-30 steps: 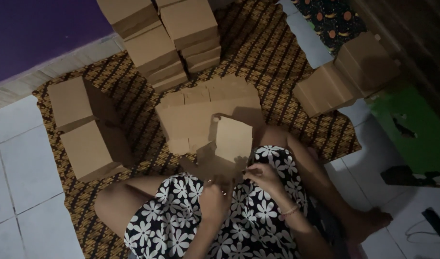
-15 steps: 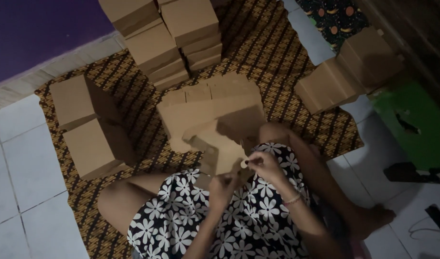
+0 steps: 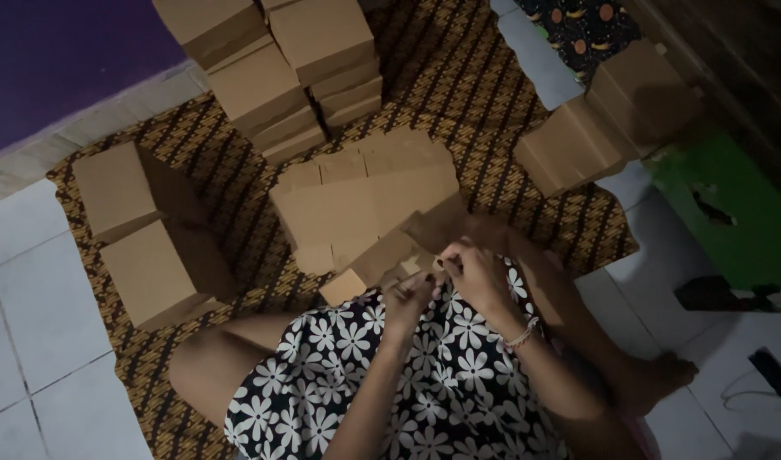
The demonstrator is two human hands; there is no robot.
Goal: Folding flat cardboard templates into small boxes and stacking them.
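Head view, steeply down, close

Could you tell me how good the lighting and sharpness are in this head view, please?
The head view is dim and unevenly lit: the cardboard sheets catch most light, while the top right corner falls into deep shadow. The left hand and right hand are slightly soft where they meet on the folded cardboard piece. No glare; the white floor tiles look grey-blue.
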